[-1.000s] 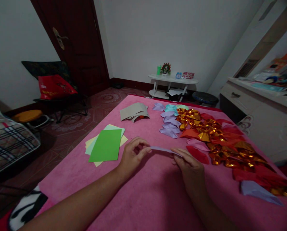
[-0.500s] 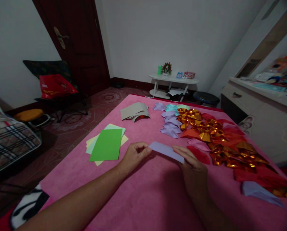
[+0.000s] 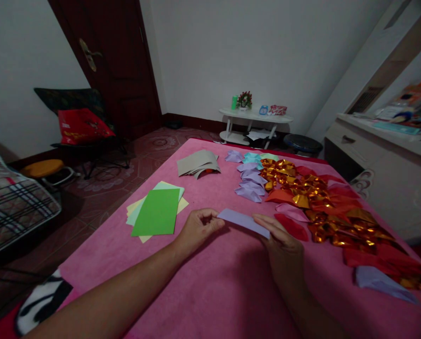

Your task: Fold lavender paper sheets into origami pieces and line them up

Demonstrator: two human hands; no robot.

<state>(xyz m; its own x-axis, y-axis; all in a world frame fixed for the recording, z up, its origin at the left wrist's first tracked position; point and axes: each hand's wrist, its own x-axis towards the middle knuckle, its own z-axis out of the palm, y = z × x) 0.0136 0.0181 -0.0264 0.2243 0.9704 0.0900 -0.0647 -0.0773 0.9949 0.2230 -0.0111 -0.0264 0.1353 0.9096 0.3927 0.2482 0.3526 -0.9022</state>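
Observation:
A folded strip of lavender paper [image 3: 243,222] is stretched between my two hands above the pink cloth. My left hand [image 3: 200,227] pinches its left end between thumb and fingers. At the other end my right hand [image 3: 282,242] is closed on the paper, fingers along the far edge; its thumb is hidden. Left of my left hand lies a stack of paper sheets with a green sheet [image 3: 157,212] on top. Beyond my right hand are several folded paper pieces: lavender ones [image 3: 250,190], shiny gold ones [image 3: 309,188] and red ones [image 3: 291,227].
A pink cloth [image 3: 203,292] covers the table. Grey sheets [image 3: 198,164] lie in a fanned pile near the far edge. A single lavender folded piece [image 3: 383,283] rests at the near right. Behind stand a small white table [image 3: 256,115] and a dark round stool [image 3: 303,143].
Almost nothing differs. My left thumb has shifted slightly at the paper's left end, and the strip is tilted a touch differently.

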